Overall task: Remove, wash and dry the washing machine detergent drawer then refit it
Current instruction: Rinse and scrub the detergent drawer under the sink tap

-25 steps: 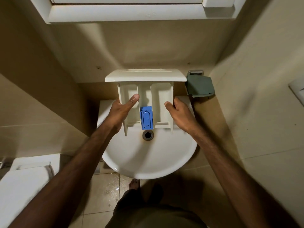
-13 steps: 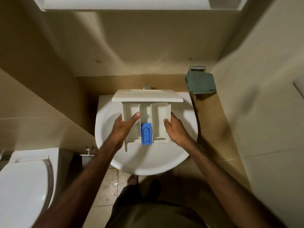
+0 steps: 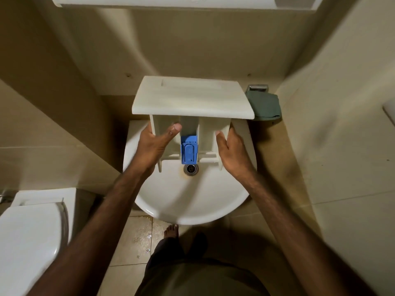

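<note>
I hold the white detergent drawer [image 3: 192,99] above the white sink [image 3: 192,197], its wide front panel tilted up and away from me. A blue softener insert [image 3: 189,152] sits in its middle compartment. My left hand [image 3: 155,144] grips the drawer's left wall, thumb inside the left compartment. My right hand [image 3: 232,152] grips the right wall, thumb over its edge. The tap is hidden behind the drawer.
The sink drain [image 3: 190,168] shows just below the drawer. A green cloth [image 3: 265,104] hangs on a chrome holder at the right wall. A white toilet [image 3: 32,236] stands at the left. Water drops lie on the floor tiles [image 3: 141,233]. A white cabinet edge [image 3: 171,1] runs overhead.
The drawer has been lifted up from low in the basin and its front panel has tipped up towards me. Both hands kept their grip and rose with it.
</note>
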Demonstrator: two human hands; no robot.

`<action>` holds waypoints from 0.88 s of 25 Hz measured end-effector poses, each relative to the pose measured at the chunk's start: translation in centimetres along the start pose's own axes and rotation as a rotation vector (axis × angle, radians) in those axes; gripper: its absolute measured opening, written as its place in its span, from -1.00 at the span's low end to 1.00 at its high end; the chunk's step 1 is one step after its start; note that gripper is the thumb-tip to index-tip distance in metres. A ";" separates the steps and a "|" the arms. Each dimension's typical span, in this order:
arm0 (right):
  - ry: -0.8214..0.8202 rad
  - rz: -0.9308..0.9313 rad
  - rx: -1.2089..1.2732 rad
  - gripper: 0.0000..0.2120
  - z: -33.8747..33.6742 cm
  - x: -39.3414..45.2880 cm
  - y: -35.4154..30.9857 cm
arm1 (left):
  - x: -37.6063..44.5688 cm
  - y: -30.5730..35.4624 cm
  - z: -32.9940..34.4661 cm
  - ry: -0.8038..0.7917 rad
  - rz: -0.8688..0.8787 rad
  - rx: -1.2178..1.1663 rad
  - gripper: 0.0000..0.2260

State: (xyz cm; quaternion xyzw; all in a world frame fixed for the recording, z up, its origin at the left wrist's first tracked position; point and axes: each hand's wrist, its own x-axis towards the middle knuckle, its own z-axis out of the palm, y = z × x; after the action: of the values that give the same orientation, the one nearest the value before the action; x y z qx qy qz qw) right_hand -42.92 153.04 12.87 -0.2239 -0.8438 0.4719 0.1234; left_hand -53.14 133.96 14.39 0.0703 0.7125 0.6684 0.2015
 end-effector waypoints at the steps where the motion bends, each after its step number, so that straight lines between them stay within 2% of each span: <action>1: -0.031 0.024 0.000 -0.66 0.5 -0.5 0.9 | -0.3 -1.1 -0.1 -0.006 -0.033 -0.002 -0.78; 3: -0.097 0.098 -0.017 -0.61 1.8 -1.8 2.6 | -0.9 -3.4 -0.2 -0.021 -0.109 0.019 -0.66; 7: -0.141 0.170 -0.028 -0.60 2.7 -2.1 3.9 | -1.1 -4.4 -0.3 -0.046 -0.160 0.048 -0.65; 12: -0.022 0.058 -0.031 -0.72 -0.3 1.5 -1.2 | 1.6 0.8 -0.9 -0.040 0.030 -0.035 -0.54; 14: 0.018 0.053 -0.028 -0.70 -0.6 2.3 -1.8 | 2.3 1.8 -1.1 -0.045 0.074 -0.051 -0.51; 19: -0.061 0.139 -0.026 -0.56 2.3 -0.3 2.1 | 0.6 -2.6 -0.9 -0.034 -0.085 0.044 -0.66; 22: -0.131 0.196 -0.026 -0.60 3.2 -1.6 4.2 | -0.8 -5.2 -0.8 -0.079 -0.171 0.044 -0.62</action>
State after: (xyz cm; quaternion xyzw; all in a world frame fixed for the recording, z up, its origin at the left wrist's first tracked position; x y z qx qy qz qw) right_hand -41.76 151.78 7.60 -0.2758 -0.8301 0.4843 0.0183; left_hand -51.81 132.43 9.47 0.0400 0.7220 0.6295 0.2844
